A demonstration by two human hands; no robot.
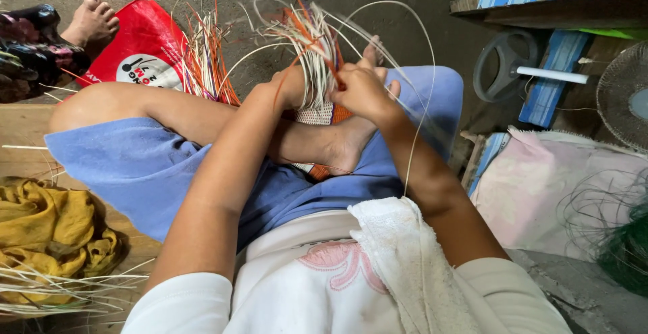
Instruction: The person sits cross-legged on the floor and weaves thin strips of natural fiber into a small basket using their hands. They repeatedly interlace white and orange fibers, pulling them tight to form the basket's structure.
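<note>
Two hands (337, 88) w/ woven basket (317, 113), strips (307, 44).

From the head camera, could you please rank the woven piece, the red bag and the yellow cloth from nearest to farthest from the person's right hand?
From the right hand:
1. Woven piece, touching it, just to its left over the crossed legs.
2. Red bag, on the floor at upper left.
3. Yellow cloth, on the wooden surface at lower left.

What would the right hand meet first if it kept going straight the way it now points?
Probably the bundle of strips: the right hand points left at it and already grips it, with the left hand just beyond. Depth is unclear.
</note>
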